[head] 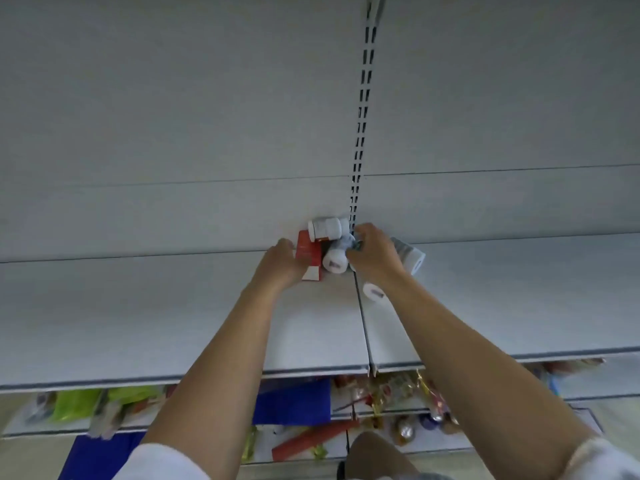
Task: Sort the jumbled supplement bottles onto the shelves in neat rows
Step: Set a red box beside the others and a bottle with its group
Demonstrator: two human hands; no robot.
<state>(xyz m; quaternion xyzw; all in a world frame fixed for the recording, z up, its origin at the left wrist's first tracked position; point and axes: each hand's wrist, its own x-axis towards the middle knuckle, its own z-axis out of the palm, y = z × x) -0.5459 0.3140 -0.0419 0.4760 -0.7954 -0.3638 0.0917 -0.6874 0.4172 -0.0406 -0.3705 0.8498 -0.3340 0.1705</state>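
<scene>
Far left, the white top shelf [173,306] runs bare up to my left hand [282,263]. Its fingers are straight and pressed together, laid flat against the left face of a red box [308,254] that lies at the back of the shelf; my thumb is hidden behind the palm.

On top of the box a white bottle [325,227] lies on its side, touching the back panel. Just right of the box a second white bottle [335,260] lies with its round end towards me, wedged between the box and my right hand [375,252].

The slotted upright [360,133] comes down the back panel straight into this heap, at the seam between the two shelf boards.

My right hand's fingers curl down over a small dark-labelled bottle [356,244] in the middle of the pile, gripping it; most of it is covered by my knuckles. Under my right wrist another white bottle [373,292] lies apart from the heap. A grey-labelled bottle [410,256] lies tilted just beyond the hand on the right.

Below the shelf edge, blurred, sit green packets [79,403], a blue box [294,401], a long red box [311,441] and gold-wrapped goods [408,393].
</scene>
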